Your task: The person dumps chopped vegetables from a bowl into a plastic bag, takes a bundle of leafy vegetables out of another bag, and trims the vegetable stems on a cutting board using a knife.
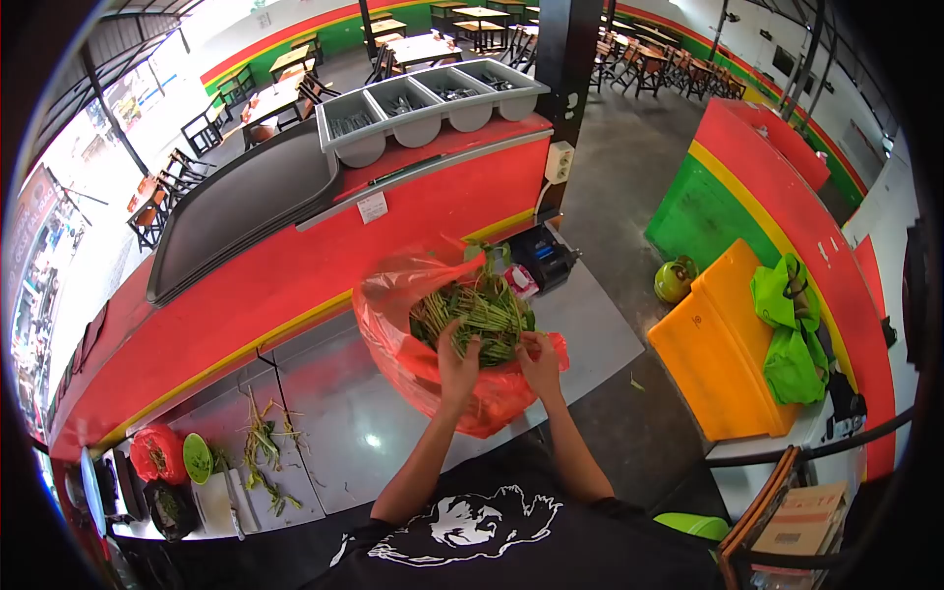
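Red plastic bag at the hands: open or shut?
Open. The red plastic bag has its mouth spread wide, the green stems inside are exposed, and the left hand reaches onto them.

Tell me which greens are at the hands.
The large bunch inside the open red bag, with left hand and right hand at its near edge. The loose stems lie apart on the counter, unbagged.

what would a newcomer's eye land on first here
Probably the red plastic bag at the centre, open around leafy green stems, with the left hand and right hand at its near side. Next, likely the large orange container at the right, then the gray divided tray of utensils atop the red partition.
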The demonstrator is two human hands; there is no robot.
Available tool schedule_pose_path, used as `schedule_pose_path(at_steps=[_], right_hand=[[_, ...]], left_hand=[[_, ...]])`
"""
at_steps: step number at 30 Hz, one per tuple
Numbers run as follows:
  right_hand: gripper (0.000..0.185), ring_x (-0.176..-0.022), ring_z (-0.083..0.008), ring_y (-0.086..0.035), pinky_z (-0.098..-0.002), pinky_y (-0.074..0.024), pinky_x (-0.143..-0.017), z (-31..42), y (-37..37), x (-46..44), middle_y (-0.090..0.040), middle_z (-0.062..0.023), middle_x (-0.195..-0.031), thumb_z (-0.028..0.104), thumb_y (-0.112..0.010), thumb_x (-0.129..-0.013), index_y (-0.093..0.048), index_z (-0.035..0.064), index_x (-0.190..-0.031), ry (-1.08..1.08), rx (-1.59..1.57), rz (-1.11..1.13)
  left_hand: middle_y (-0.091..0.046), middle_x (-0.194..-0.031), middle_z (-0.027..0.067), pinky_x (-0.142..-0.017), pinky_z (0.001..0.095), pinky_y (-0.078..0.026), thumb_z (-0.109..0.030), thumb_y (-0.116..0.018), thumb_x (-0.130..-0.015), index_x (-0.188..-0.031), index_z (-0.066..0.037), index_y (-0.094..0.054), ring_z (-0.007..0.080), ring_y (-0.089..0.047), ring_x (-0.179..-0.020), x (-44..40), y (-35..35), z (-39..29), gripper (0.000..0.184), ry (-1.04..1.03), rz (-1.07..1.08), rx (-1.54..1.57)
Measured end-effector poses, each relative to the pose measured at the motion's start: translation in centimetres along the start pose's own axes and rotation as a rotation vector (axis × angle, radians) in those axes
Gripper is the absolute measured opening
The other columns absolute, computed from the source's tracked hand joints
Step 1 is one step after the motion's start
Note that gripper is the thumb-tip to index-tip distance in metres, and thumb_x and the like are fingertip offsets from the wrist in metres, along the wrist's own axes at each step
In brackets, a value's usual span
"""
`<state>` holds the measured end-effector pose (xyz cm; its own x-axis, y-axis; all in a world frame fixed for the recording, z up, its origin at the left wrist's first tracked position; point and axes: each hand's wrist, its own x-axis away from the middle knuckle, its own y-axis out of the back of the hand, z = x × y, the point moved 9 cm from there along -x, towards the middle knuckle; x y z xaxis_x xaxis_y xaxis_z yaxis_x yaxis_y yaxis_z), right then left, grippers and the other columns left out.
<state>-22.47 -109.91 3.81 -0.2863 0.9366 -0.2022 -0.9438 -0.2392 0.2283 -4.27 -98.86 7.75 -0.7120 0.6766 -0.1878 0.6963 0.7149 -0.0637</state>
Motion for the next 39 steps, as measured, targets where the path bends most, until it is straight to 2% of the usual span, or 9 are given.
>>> schedule_pose_path(at_steps=[2, 5, 7, 10, 25, 31, 32, 36, 39], right_hand=[[0.031, -0.087, -0.0253, -0.061, -0.0360, -0.0499, -0.077, -1.2, -0.4, -1.8, -0.060, -0.0135, -0.101, 0.016, -0.069, -0.080, -0.061, 0.0043, -0.109, -0.011, 0.196, 0.052], [0.037, -0.093, -0.0327, -0.057, -0.0415, -0.0472, -0.083, -0.8, -0.2, -3.9, -0.057, -0.0164, -0.103, 0.022, -0.071, -0.077, -0.061, 0.0054, -0.109, 0.086, 0.401, 0.030], [0.046, -0.103, -0.0333, -0.056, -0.0417, -0.0463, -0.087, -1.2, -0.1, -4.6, -0.057, -0.0182, -0.109, 0.025, -0.075, -0.074, -0.061, 0.0040, -0.112, 0.127, 0.462, 0.037], [0.052, -0.106, -0.0374, -0.054, -0.0436, -0.0440, -0.092, -3.9, -0.3, -5.0, -0.057, -0.0212, -0.111, 0.032, -0.072, -0.075, -0.059, 0.0028, -0.116, 0.013, 0.471, 0.270], [0.059, -0.113, -0.0396, -0.053, -0.0409, -0.0442, -0.095, -1.8, 0.1, -5.8, -0.055, -0.0272, -0.118, 0.033, -0.071, -0.079, -0.054, -0.0024, -0.124, 0.074, 0.368, 0.619], [0.055, -0.102, -0.0384, -0.060, -0.0420, -0.0468, -0.089, -0.3, 0.6, -6.4, -0.061, -0.0275, -0.110, 0.035, -0.068, -0.081, -0.058, -0.0031, -0.119, -0.030, 0.359, 0.899], [0.051, -0.093, -0.0360, -0.064, -0.0413, -0.0493, -0.083, -1.6, 0.6, -6.8, -0.064, -0.0254, -0.105, 0.035, -0.067, -0.082, -0.060, -0.0030, -0.115, 0.105, 0.350, 0.823], [0.044, -0.083, -0.0295, -0.068, -0.0351, -0.0532, -0.073, -0.3, 1.4, -8.8, -0.067, -0.0206, -0.100, 0.025, -0.067, -0.084, -0.058, -0.0035, -0.117, 0.050, 0.300, 0.781], [0.044, -0.086, -0.0279, -0.068, -0.0360, -0.0532, -0.075, -2.9, 0.8, -9.9, -0.068, -0.0195, -0.099, 0.023, -0.068, -0.083, -0.057, -0.0037, -0.117, 0.032, 0.203, 0.723]], left_hand=[[-0.051, -0.122, 0.0171, -0.100, 0.0350, -0.037, -0.014, -0.066, -0.086, -0.127, 0.004, -0.046, 0.0262, -0.049, -0.114, -1.0, 1.0, 0.9, 0.049, 0.056, -0.043, -0.001], [-0.049, -0.120, 0.0193, -0.101, 0.0401, -0.036, -0.015, -0.072, -0.080, -0.126, 0.004, -0.045, 0.0319, -0.046, -0.114, -1.6, 1.4, 1.8, 0.057, 0.067, -0.093, -0.133], [-0.042, -0.126, 0.0228, -0.103, 0.0456, -0.033, -0.014, -0.072, -0.079, -0.127, 0.002, -0.042, 0.0378, -0.039, -0.118, -1.3, 0.5, 0.4, 0.059, -0.108, -0.137, -0.471], [-0.032, -0.132, 0.0272, -0.103, 0.0471, -0.032, -0.014, -0.072, -0.079, -0.129, 0.000, -0.040, 0.0409, -0.035, -0.122, -0.6, -0.8, 0.7, 0.061, -0.087, -0.232, -0.503], [-0.042, -0.122, 0.0317, -0.098, 0.0482, -0.039, -0.023, -0.068, -0.083, -0.130, -0.005, -0.041, 0.0485, -0.044, -0.113, 1.8, -0.9, 1.0, 0.057, 0.036, -0.427, -0.639], [-0.049, -0.114, 0.0315, -0.092, 0.0473, -0.042, -0.021, -0.067, -0.084, -0.124, 0.000, -0.046, 0.0467, -0.050, -0.107, 3.3, -1.2, 0.9, 0.050, 0.095, -0.415, -0.598], [-0.051, -0.114, 0.0304, -0.092, 0.0465, -0.042, -0.021, -0.067, -0.083, -0.122, 0.001, -0.048, 0.0456, -0.051, -0.107, 3.3, -1.1, 0.7, 0.048, 0.088, -0.419, -0.589], [-0.054, -0.114, 0.0268, -0.092, 0.0444, -0.043, -0.020, -0.068, -0.083, -0.118, 0.003, -0.050, 0.0428, -0.052, -0.108, 3.8, -1.0, -0.6, 0.045, 0.138, -0.421, -0.540], [-0.053, -0.115, 0.0257, -0.092, 0.0437, -0.043, -0.020, -0.067, -0.083, -0.117, 0.004, -0.050, 0.0420, -0.052, -0.109, 4.2, -0.8, -0.2, 0.044, 0.097, -0.427, -0.566]])
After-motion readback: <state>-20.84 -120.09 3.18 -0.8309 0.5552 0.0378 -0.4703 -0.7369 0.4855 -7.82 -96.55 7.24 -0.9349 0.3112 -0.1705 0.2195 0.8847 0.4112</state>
